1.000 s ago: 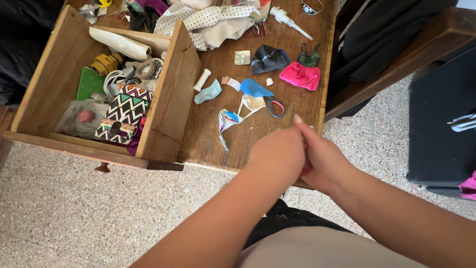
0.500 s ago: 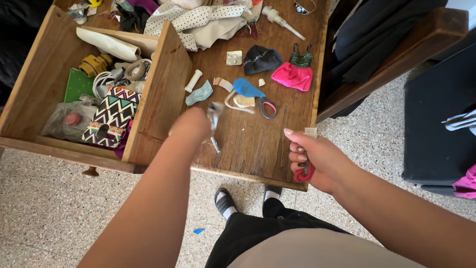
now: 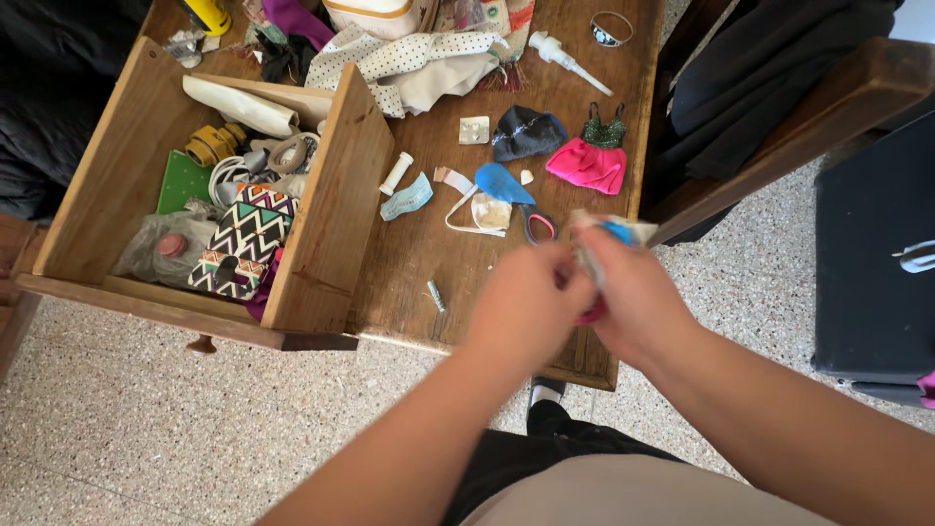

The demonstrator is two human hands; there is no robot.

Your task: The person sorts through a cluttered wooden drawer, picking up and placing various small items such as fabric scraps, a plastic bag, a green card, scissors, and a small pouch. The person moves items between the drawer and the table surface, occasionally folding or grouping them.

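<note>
Together, both hands meet above the front right part of the brown wooden tabletop [image 3: 467, 263]. The left hand [image 3: 526, 307] and right hand [image 3: 633, 307] are closed on a small crumpled scrap of pale and blue material [image 3: 606, 232], which pokes up and away from the knuckles; its long axis is blurred. Both forearms slant in from below. Red-handled scissors [image 3: 536, 226] lie just beyond.

A wooden worktop [image 3: 458, 253] on a speckled floor [image 3: 146, 419] carries an open drawer [image 3: 331, 214], a pink doll dress [image 3: 587, 164], a dark cloth [image 3: 526, 131], a pump nozzle [image 3: 563, 56], a bangle [image 3: 612, 27], scissors [image 3: 534, 226], a pill pack [image 3: 474, 130] and spotted fabric [image 3: 409, 63].
</note>
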